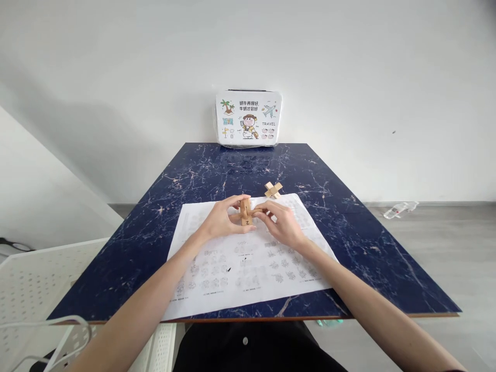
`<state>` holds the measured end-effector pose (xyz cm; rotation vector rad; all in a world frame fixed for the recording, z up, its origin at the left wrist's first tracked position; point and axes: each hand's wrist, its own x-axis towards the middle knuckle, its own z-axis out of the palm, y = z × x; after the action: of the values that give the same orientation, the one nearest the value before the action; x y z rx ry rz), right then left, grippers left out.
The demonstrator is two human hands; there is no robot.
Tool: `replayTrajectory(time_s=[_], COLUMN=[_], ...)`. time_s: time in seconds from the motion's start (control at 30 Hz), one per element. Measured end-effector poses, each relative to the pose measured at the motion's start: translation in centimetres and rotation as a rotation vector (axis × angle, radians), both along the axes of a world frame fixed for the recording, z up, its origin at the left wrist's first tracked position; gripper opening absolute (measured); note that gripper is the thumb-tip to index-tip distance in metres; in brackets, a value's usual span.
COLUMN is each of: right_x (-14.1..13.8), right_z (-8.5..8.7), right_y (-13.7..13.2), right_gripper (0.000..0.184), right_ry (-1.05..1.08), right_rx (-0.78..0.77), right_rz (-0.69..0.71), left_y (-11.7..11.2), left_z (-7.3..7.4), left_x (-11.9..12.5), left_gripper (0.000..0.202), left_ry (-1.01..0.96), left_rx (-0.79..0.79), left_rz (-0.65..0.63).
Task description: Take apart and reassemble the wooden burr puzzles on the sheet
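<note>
Both hands meet over a printed instruction sheet (pixel 228 305), around a wooden burr puzzle (pixel 245 213) made of crossed blocks. My left hand (pixel 225 217) grips its upright block from the left, with the fingers at the far end and the thumb at the near end, where a dark "2" is marked. From the right, my right hand (pixel 281 222) pinches a bar of the same puzzle that points sideways. Just beyond the sheet's far edge lies another wooden cross-shaped puzzle (pixel 273 190), touched by neither hand.
The sheet lies on a blue marble-patterned table (pixel 155 206). A white printed case (pixel 248 119) stands at the table's far edge against the wall. A white perforated rack (pixel 23 284) is at the left, and a clear plastic bottle (pixel 399 210) lies on the floor at the right.
</note>
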<state>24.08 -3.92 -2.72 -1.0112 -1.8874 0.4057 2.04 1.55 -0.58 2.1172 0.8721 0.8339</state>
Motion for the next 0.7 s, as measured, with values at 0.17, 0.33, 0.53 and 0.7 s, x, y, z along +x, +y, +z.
replayTrajectory(time_s=[0.17,0.33,0.53,0.7], right_x=[-0.18,-0.10,-0.40,-0.56], right_z=[-0.44,-0.61,-0.21,0.22], right_y=[0.04,0.15,0.35,0.11], right_gripper=[0.022,0.021,0.024,0.023], right_ry=[-0.048,0.001,0.308,0.242], right_rx=[0.028,-0.031,-0.222,-0.103], right_rz=[-0.133,-0.148,0.008,-0.067], left_y=[-0.07,-0.28,-0.87,-0.70], left_z=[-0.18,-0.28,-0.03,-0.28], left_x=[0.12,0.38,0.77,0.62], left_gripper=[0.081,0.078,0.081,0.080], left_ry=[-0.005,0.001,-0.129,-0.045], left_rx=[0.022,0.015,-0.088,0.108], left_rz=[-0.013,-0.007,0.006,0.061])
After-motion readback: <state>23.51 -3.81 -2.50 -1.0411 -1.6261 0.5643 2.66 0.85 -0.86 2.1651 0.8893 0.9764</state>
